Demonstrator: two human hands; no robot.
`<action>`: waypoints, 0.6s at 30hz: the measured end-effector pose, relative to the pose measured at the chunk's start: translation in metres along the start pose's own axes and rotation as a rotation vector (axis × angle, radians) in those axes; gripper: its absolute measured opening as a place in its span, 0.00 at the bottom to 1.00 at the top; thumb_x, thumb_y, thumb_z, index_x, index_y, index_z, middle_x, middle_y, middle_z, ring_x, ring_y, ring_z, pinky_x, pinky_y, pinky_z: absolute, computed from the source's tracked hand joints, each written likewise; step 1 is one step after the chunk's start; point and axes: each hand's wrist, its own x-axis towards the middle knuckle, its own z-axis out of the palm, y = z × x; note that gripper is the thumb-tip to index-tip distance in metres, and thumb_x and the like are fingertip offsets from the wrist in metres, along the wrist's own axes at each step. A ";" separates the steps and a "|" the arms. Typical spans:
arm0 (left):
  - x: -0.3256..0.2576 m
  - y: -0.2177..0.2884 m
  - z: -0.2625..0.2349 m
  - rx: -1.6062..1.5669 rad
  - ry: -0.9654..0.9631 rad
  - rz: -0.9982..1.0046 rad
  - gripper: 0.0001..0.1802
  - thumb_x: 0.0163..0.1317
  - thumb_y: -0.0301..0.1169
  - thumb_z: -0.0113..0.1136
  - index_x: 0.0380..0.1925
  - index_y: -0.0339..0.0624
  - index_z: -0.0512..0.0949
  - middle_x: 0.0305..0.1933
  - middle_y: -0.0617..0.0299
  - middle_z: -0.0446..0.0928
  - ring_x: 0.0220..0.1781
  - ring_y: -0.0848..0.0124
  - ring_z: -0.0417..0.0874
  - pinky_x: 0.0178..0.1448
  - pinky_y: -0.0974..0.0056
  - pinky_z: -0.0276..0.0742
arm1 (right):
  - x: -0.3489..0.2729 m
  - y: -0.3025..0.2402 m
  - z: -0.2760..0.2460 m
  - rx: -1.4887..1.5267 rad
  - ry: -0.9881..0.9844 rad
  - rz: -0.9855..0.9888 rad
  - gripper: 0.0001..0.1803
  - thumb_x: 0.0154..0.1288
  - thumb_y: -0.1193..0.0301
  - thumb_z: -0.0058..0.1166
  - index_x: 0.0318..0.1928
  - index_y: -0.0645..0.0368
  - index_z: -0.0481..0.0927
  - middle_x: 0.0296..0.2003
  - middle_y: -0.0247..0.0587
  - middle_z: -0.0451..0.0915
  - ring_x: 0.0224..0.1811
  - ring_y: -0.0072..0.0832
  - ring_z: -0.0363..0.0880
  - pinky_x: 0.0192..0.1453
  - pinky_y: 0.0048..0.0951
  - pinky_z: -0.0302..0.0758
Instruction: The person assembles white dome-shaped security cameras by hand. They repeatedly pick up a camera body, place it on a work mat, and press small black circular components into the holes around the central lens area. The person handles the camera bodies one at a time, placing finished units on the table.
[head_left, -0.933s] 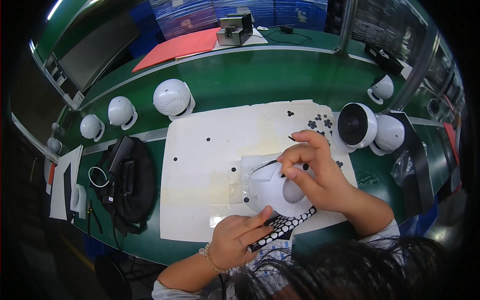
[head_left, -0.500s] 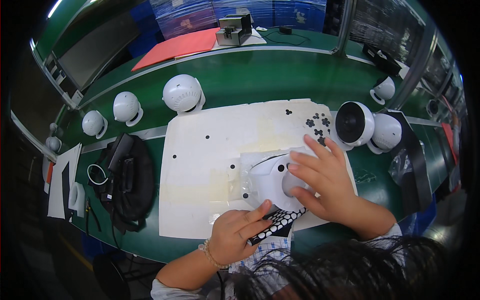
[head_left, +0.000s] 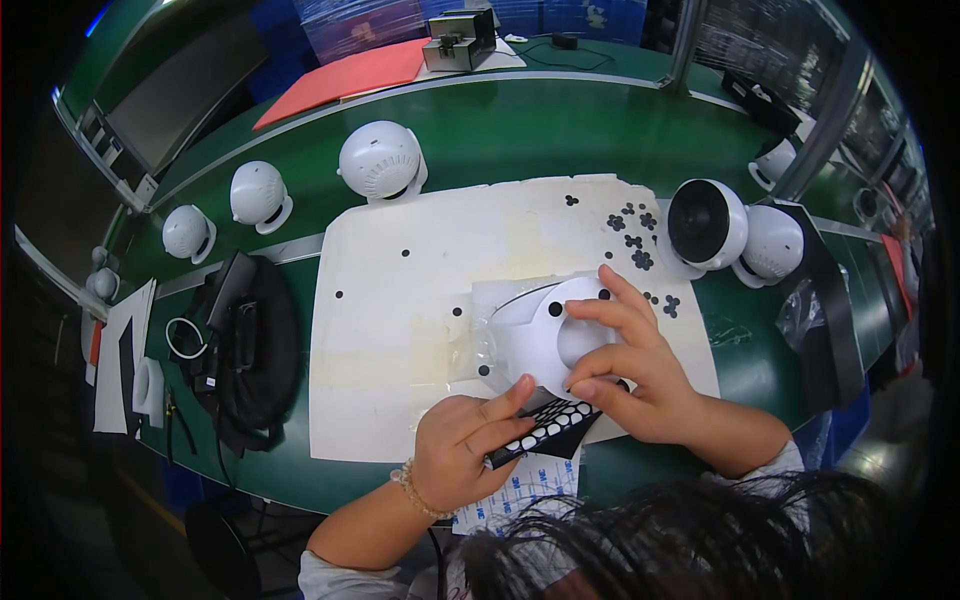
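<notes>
My left hand [head_left: 462,445] is closed on a black sheet of round pads [head_left: 548,431] with white circles showing where pads are gone. It holds the sheet against the near edge of a white rounded housing [head_left: 525,345] lying on clear plastic film. The housing has a round recess, with black round pads [head_left: 555,309] stuck around its rim. My right hand [head_left: 635,375] is over the housing's right side, its thumb and a finger pinched at the recess's near rim. A small dark pad shows at those fingertips. Another finger reaches across the recess.
A worn white board [head_left: 385,350] with scattered black pads lies beneath. White ball-shaped devices [head_left: 382,160] stand at the back left; others, one with a black front [head_left: 708,225], stand at right. Left are a black bag [head_left: 265,350] and pliers [head_left: 180,430]. A printed liner [head_left: 525,490] lies at the near edge.
My right hand's fingers have moved from above the recess to its near rim, thumb and finger now pinched together. My left hand keeps the sheet in place. The whole view has shifted slightly.
</notes>
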 end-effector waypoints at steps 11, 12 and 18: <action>0.001 -0.002 0.003 -0.037 0.046 0.042 0.19 0.32 0.20 0.67 0.29 0.40 0.74 0.53 0.47 0.71 0.20 0.68 0.74 0.24 0.66 0.64 | -0.020 0.007 0.001 -0.607 0.128 -0.287 0.12 0.50 0.57 0.57 0.37 0.41 0.80 0.55 0.33 0.67 0.63 0.42 0.53 0.63 0.46 0.40; 0.001 -0.002 0.003 -0.040 0.049 0.043 0.19 0.32 0.20 0.68 0.29 0.40 0.73 0.53 0.47 0.70 0.20 0.68 0.74 0.24 0.66 0.64 | -0.022 0.006 0.002 -0.624 0.147 -0.277 0.14 0.50 0.56 0.57 0.38 0.41 0.80 0.55 0.32 0.67 0.63 0.41 0.53 0.63 0.45 0.40; 0.002 0.002 0.003 -0.054 0.038 -0.004 0.19 0.32 0.19 0.67 0.29 0.40 0.73 0.54 0.47 0.70 0.22 0.66 0.76 0.26 0.66 0.66 | -0.019 -0.006 0.004 -0.365 0.222 -0.265 0.16 0.47 0.56 0.60 0.38 0.43 0.80 0.53 0.29 0.70 0.61 0.37 0.57 0.62 0.43 0.41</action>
